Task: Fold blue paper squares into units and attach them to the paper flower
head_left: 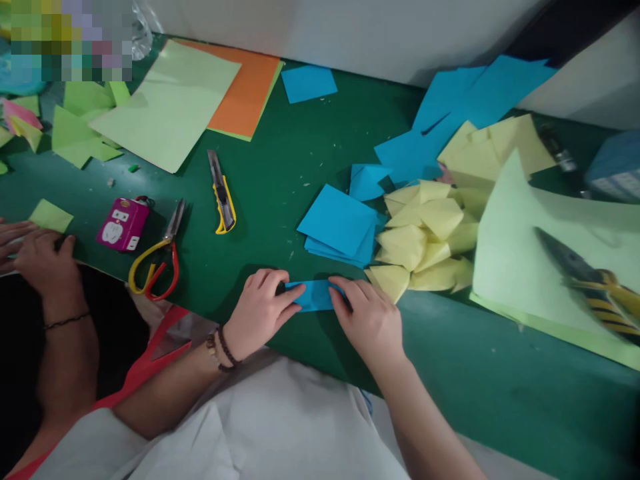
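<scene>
A narrow folded strip of blue paper (316,295) lies on the green table in front of me. My left hand (263,308) grips its left end, thumb and fingers closed on the paper. At the other end, my right hand (371,317) pinches the strip the same way. Just beyond sits a stack of blue paper squares (340,223), slightly fanned. Folded yellow paper pieces (423,233) are heaped to the right of it, close to my right hand. One folded blue piece (369,181) rests behind the stack.
Scissors (163,257), a yellow utility knife (223,197) and a purple power adapter (123,223) lie left. Green sheets (173,100) and orange paper (247,93) sit behind. More scissors (580,267) rest on green paper at right. A co-worker's hands (45,257) handle green paper at far left.
</scene>
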Motion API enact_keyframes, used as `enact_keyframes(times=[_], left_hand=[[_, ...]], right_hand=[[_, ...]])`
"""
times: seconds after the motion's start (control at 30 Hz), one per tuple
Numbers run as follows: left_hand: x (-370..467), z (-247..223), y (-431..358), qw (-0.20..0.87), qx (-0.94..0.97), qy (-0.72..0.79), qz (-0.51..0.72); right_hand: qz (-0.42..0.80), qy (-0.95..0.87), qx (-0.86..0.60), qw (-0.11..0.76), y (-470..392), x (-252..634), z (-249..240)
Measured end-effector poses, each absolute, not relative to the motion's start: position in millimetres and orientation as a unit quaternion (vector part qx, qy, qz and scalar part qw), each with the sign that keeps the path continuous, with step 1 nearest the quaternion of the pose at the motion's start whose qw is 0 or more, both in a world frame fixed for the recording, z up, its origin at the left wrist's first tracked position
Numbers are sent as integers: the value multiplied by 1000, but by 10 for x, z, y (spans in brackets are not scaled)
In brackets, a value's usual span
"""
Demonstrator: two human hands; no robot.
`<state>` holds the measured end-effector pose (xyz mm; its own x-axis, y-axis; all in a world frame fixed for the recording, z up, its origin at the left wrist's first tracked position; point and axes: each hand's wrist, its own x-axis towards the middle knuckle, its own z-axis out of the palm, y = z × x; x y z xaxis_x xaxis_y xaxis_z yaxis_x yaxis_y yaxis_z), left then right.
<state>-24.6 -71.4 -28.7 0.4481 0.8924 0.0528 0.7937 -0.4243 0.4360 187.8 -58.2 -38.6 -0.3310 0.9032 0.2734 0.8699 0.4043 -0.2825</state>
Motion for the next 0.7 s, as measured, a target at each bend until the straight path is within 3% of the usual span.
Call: enact_keyframes(times=[0.27,0.4,0.47,0.57,0.7], left_hand=[[-250,-328,-730,133,843,503,141],[-252,-326,-728,117,850,497,129],[-249,-325,-728,117,850,499,123],[-246,-331,-730,115,847,503,126],[-251,-340,-732,110,849,499,134]], right_hand=[[63,-806,-557,191,-579,1894,-375],[92,-757,-598,247,-744,1935,-197],[175,-733,-600,269,-915,1911,-101],[395,-701,-546,234,-1173,1802,-36],[475,-671,-532,205,-1327,1656,-86]])
